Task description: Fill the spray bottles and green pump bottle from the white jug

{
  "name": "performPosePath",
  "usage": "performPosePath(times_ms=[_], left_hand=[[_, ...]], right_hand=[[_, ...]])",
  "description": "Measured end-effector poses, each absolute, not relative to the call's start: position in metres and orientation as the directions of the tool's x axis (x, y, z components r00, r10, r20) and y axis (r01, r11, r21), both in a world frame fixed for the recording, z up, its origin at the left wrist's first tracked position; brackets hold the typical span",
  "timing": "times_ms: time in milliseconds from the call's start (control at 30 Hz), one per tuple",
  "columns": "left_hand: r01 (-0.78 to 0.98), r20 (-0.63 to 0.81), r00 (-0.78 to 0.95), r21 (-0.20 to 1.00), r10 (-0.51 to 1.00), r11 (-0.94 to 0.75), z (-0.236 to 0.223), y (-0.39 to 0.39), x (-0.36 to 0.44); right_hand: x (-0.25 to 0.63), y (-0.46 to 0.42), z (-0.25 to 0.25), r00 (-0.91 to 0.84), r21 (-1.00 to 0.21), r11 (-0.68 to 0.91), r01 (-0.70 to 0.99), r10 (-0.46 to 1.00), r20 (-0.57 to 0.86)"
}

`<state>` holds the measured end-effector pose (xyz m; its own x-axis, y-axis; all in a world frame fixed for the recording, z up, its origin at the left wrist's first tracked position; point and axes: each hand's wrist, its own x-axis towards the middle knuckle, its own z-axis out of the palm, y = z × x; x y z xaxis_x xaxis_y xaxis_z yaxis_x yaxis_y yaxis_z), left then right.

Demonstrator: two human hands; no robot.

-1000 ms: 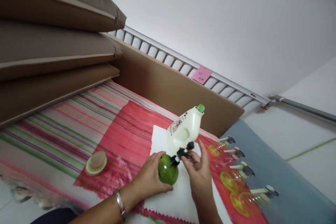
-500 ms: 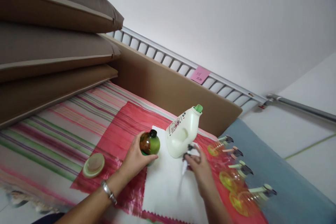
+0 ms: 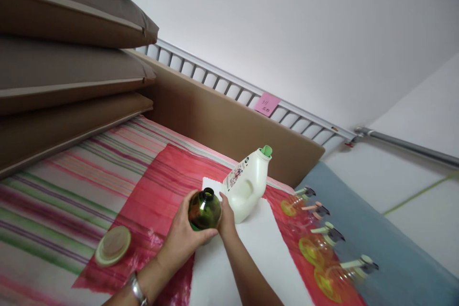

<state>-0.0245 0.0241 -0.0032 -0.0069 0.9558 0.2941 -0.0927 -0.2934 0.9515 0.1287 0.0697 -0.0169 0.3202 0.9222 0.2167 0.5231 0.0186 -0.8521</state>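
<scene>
A green see-through bottle [image 3: 204,213] with a dark, uncapped neck stands upright in my left hand [image 3: 181,225], whose fingers and thumb wrap its left side and front. My right hand [image 3: 226,216] is closed against the bottle's right side; most of its fingers are hidden behind the bottle. Just beyond it, a pale jug [image 3: 251,186] with a green spout at its mouth stands on a white cloth [image 3: 218,267]. A round pale green lid [image 3: 113,245] lies to the left on the red sheet.
Several clear pump bottles [image 3: 315,251] with yellow bottoms lie along the right side. A red translucent sheet [image 3: 147,201] covers part of the striped cloth [image 3: 46,210]. Stacked cushions [image 3: 71,67] rise at left. Behind are a tan board [image 3: 215,119] and a radiator with a pink note [image 3: 267,104].
My right hand has moved left from beside the jug to the bottle; the small black-and-white piece it held is out of sight. The bottle's open mouth now tilts more towards me.
</scene>
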Motion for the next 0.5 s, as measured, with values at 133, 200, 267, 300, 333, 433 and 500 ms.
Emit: performPosePath(times_ms=[133, 200, 267, 300, 333, 433, 500], left_hand=[[-0.096, 0.285, 0.045, 0.955, 0.957, -0.28, -0.006, 0.023, -0.021], [-0.083, 0.288, 0.083, 0.956, 0.954, -0.282, -0.009, 0.019, -0.018], [-0.053, 0.29, 0.143, 0.957, 0.946, -0.286, -0.014, 0.011, -0.012], [-0.038, 0.293, 0.188, 0.956, 0.938, -0.291, -0.017, 0.005, -0.008], [-0.025, 0.295, 0.241, 0.954, 0.925, -0.298, -0.021, -0.001, -0.004], [-0.015, 0.3, 0.409, 0.947, 0.862, -0.322, -0.033, -0.02, 0.009], [-0.025, 0.295, 0.482, 0.946, 0.825, -0.324, -0.039, -0.027, 0.016]], right_hand=[[0.153, 0.035, -0.002, 0.402, -0.881, -0.025, 0.472, 0.896, 0.19], [0.174, 0.017, 0.01, 0.505, -0.89, -0.047, 0.453, 0.836, 0.213], [0.197, 0.01, 0.021, 0.618, -0.899, -0.069, 0.432, 0.749, 0.239], [0.207, 0.011, 0.026, 0.654, -0.904, -0.073, 0.421, 0.715, 0.247], [0.215, 0.015, 0.03, 0.673, -0.908, -0.075, 0.413, 0.696, 0.249], [0.229, 0.036, 0.033, 0.664, -0.913, -0.084, 0.399, 0.714, 0.225], [0.231, 0.051, 0.03, 0.62, -0.912, -0.087, 0.401, 0.759, 0.201]])
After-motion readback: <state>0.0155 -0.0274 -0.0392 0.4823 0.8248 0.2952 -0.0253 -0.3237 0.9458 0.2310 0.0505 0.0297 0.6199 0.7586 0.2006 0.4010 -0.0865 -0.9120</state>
